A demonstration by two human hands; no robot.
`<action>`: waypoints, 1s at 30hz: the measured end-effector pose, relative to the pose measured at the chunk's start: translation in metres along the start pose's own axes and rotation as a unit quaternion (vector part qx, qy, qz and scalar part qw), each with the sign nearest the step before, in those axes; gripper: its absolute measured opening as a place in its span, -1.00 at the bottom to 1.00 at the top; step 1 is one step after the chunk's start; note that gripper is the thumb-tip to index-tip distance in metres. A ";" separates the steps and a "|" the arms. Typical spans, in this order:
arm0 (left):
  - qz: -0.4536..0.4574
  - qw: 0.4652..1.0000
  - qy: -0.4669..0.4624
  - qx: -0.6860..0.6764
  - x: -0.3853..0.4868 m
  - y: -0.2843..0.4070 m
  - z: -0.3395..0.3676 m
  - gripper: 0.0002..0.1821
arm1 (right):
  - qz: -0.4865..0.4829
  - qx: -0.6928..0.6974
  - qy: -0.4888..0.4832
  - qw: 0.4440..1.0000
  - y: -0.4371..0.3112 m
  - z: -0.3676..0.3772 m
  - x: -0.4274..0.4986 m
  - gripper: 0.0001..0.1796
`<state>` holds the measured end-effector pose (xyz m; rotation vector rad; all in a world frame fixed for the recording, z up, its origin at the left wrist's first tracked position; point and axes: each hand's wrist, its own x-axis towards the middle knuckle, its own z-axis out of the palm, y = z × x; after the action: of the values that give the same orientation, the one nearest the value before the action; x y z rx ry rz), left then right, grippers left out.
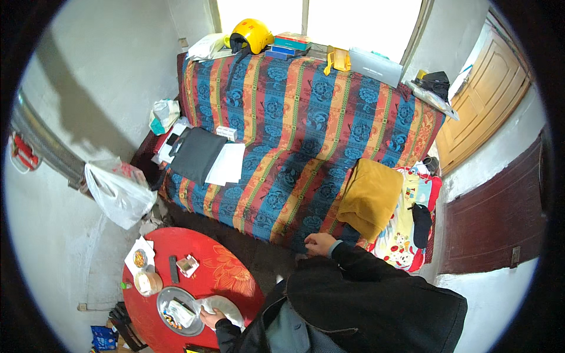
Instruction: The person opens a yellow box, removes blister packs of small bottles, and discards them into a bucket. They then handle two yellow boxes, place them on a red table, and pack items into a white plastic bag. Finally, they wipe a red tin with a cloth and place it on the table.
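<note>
My left hand (212, 317) is at the right rim of a round metal tray (164, 300), against a white plastic bag (225, 304) on the red table (190, 240). Its fingers are partly hidden, so its hold on the bag cannot be told. The tray carries a white packet (181, 312) and small coloured items. My right hand (319, 244) hangs near the front edge of the sofa (282, 194), fingers loosely curled, with nothing visible in it. A folded mustard-yellow cloth (371, 194) lies on the seat beyond that hand.
A dark cushion-like item (198, 154) and white papers (227, 165) lie on the sofa's left. On its back stand a yellow helmet (256, 35) and boxes (291, 42). A white bag (121, 192) hangs at the left. The table also bears a black remote control (174, 269) and a tub (148, 282).
</note>
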<state>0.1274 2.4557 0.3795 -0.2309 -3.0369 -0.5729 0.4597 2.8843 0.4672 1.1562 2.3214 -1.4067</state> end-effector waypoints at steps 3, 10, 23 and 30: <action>0.077 0.988 0.058 -0.120 0.008 0.068 0.014 -0.54 | 0.003 0.032 0.037 0.999 0.011 -0.032 0.017 -0.52; 0.119 0.858 -0.136 -0.481 0.029 0.235 0.031 -0.71 | 0.018 0.291 0.077 0.953 0.021 -0.091 0.089 -0.54; 0.095 0.819 -0.325 -0.464 0.165 0.367 0.065 -0.85 | -0.033 0.400 0.247 0.882 -0.043 -0.221 0.183 -0.60; -0.007 0.831 -0.323 -0.454 0.204 0.379 0.082 -0.77 | -0.086 0.498 0.315 0.804 -0.040 -0.354 0.254 -0.62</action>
<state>-0.0167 2.8632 0.4533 -0.5053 -2.9880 -2.3283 0.3376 3.2965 0.5494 1.9277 1.9860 -2.8533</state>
